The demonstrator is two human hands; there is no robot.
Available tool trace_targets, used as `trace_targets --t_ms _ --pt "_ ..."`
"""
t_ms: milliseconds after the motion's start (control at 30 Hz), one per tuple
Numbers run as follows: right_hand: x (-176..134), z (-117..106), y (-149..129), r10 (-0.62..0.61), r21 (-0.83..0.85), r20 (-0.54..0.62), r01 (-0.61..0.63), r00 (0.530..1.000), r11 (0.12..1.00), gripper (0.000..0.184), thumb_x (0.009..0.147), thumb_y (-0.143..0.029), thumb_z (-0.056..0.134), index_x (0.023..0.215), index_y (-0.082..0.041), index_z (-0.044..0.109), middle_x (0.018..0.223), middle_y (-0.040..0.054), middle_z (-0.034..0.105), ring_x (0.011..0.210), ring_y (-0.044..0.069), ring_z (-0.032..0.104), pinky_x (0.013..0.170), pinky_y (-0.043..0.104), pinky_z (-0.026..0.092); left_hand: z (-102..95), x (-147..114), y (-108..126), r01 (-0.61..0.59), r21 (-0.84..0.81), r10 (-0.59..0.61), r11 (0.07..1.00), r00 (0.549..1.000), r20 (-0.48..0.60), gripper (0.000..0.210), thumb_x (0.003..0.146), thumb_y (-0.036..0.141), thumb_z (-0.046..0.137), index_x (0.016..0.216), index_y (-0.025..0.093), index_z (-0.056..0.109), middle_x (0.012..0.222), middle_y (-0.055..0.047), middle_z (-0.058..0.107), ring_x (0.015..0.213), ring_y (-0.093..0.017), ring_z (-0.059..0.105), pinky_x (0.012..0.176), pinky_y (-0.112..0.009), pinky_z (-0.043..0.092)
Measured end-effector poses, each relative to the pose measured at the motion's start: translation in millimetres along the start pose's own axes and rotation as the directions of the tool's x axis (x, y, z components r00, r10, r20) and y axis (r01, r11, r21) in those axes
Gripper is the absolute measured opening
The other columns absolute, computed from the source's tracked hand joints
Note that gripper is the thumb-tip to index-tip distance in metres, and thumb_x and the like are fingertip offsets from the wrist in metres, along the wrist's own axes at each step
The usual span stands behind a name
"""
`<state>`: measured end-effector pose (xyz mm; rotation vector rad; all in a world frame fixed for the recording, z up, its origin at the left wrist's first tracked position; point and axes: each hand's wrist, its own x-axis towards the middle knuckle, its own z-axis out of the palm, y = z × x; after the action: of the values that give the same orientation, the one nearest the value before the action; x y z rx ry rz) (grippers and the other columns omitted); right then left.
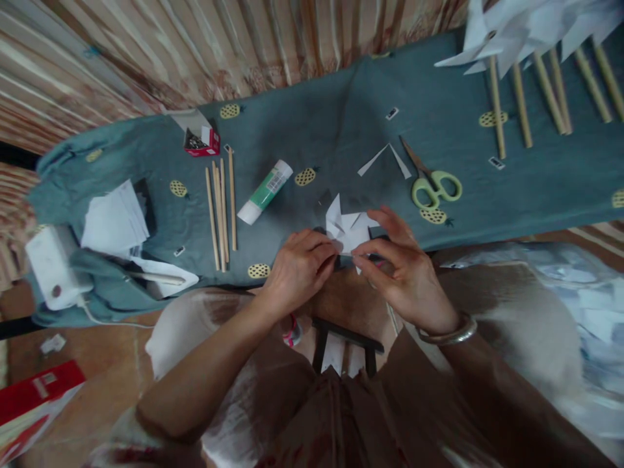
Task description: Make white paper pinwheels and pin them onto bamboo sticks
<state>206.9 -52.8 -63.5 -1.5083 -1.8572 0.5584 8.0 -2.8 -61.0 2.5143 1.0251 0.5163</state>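
Note:
A small white paper pinwheel (pixel 354 234) with folded blades lies at the table's near edge, between my two hands. My left hand (pixel 303 265) pinches its left side, fingers closed. My right hand (pixel 402 266) grips the lower right edge between thumb and index finger, its other fingers raised over the right blade. Just beyond are a green and white glue stick (pixel 266 192), lying tilted, and scissors (pixel 431 179) with light green handles. Two thin paper offcuts (pixel 374 160) lie left of the scissors' blades.
Several wooden sticks (pixel 223 214) lie left of the glue stick, below a red box of small metal pieces (pixel 201 142). White paper sheets (pixel 117 220) and a white corded device (pixel 57 268) are at far left. Finished pinwheels (pixel 524 32) on sticks lie at upper right.

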Motion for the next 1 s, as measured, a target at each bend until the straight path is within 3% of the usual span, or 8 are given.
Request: trace_targets --t_ms 333,600,1000 --pt "13 18 6 0.027 -0.017 -0.111 -0.029 0.993 0.999 0.008 0.087 -0.024 0.062 0.081 -0.024 0.067 0.137 0.0094 0.059 0.141 0.033 0.042 0.106 0.062 0.043 -0.2 -2 4 -0.009 0.044 0.009 0.999 1.0 0.003 0.014 0.091 0.016 0.056 0.099 0.014 0.067 0.099 -0.008 0.072 0.091 -0.022 0.063 0.077 -0.035 0.047" --pt "15 20 1 0.017 -0.089 -0.094 -0.026 0.995 0.996 0.009 0.088 -0.02 0.06 0.082 -0.022 0.067 0.142 0.0123 0.056 0.142 0.035 0.039 0.108 0.062 0.042 2.7 -4 5 -0.023 0.016 0.022 1.0 1.0 0.012 0.021 0.096 0.016 0.051 0.112 0.016 0.064 0.103 -0.008 0.073 0.093 -0.02 0.063 0.081 -0.035 0.047" --pt "14 23 4 0.096 -0.02 -0.113 -0.099 0.989 0.995 0.01 0.086 -0.03 0.062 0.084 -0.022 0.067 0.143 0.0108 0.055 0.144 0.032 0.037 0.111 0.058 0.037 10.3 -3 2 -0.058 -0.011 0.057 0.998 0.996 -0.063 0.019 0.096 0.017 0.052 0.105 0.013 0.068 0.097 -0.007 0.071 0.089 -0.019 0.064 0.08 -0.032 0.054"
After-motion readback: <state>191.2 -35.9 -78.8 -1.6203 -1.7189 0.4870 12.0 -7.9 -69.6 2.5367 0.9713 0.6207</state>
